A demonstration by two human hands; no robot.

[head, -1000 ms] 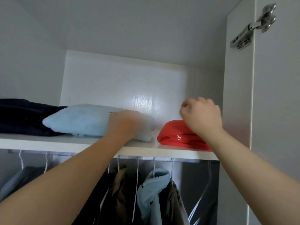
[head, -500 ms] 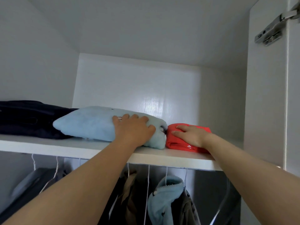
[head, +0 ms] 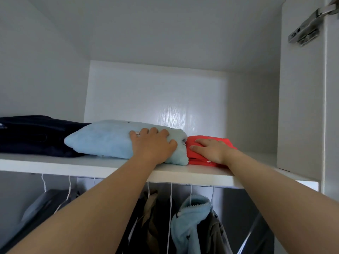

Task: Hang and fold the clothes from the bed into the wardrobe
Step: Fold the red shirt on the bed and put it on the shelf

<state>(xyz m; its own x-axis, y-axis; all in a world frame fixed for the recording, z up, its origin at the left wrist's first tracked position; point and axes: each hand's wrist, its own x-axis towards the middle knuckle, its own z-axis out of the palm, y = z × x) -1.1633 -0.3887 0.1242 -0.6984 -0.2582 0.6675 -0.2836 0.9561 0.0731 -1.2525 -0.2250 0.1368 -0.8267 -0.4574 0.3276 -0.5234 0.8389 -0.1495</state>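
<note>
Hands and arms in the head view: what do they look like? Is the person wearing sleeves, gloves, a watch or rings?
Nothing is worn on them. The left forearm and right forearm show no sleeve right up to the picture's edge. The left hand and right hand have no gloves, and no watch, bracelet or ring shows on the visible wrists or fingers.

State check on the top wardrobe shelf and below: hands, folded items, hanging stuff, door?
left hand: pressing on the light blue garment's right end
right hand: flat on the red garment
light blue garment: folded, on the shelf, touching the red one
red garment: folded, on the shelf
navy garment: folded, far left
shelf: holds all three
hanging clothes: on hangers below
wardrobe door: open
</note>
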